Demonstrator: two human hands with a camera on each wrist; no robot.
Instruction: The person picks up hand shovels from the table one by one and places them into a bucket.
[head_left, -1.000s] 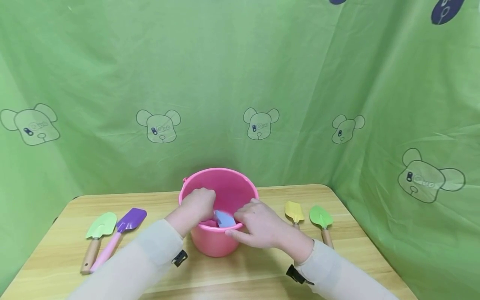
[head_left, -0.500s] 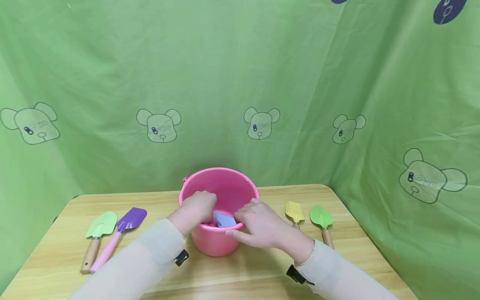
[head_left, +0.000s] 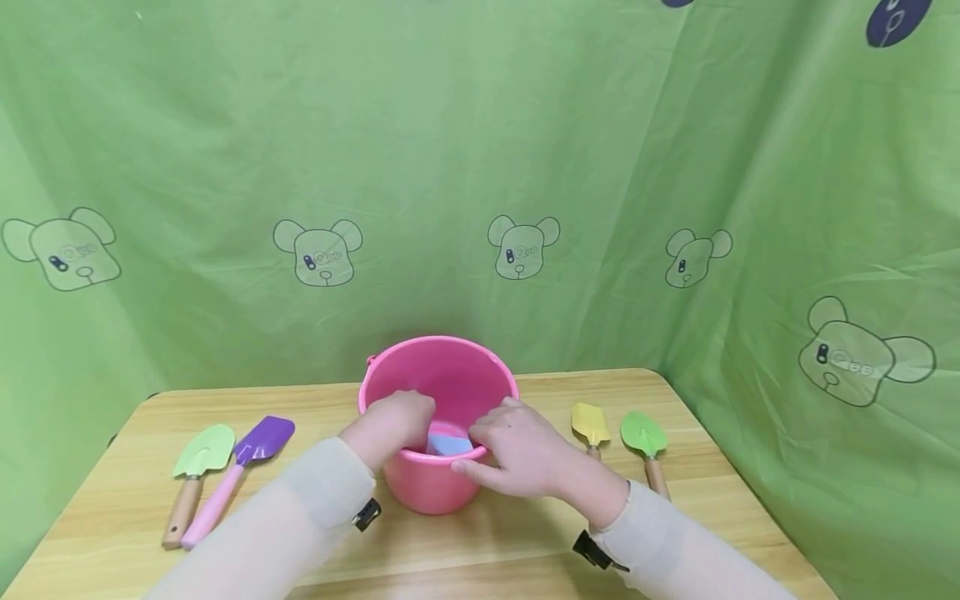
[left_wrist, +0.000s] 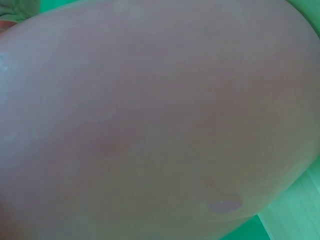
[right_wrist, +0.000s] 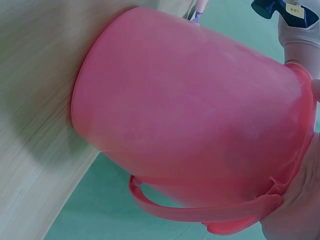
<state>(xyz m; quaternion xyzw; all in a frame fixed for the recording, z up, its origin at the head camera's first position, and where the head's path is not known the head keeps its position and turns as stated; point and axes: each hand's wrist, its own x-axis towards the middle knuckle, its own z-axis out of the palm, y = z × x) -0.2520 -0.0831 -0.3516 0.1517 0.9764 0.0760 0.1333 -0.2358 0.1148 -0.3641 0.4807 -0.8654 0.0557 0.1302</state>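
Note:
A pink bucket [head_left: 431, 487] stands on the wooden table. My left hand [head_left: 397, 423] reaches over its near left rim, the fingers hidden inside. Just right of that hand, low in the bucket, shows a light blue piece [head_left: 448, 444] that looks like folded cloth; I cannot tell whether the left fingers hold it. My right hand [head_left: 517, 446] grips the near right rim, thumb outside and fingers inside. In the right wrist view the bucket [right_wrist: 190, 110] hangs its loop handle [right_wrist: 200, 212] beside that hand. A blurred pinkish surface fills the left wrist view.
At left lie a pale green trowel [head_left: 206, 450] and a purple spade [head_left: 262, 440] with a pink handle. At right are a yellow spade [head_left: 590, 423] and a green trowel [head_left: 643, 433]. A green curtain [head_left: 420, 167] hangs behind and beside the table [head_left: 510, 558].
My left hand has sunk a little lower and slightly right in the bucket. The light blue piece shows flatter and lower. The right hand and bucket stay in place.

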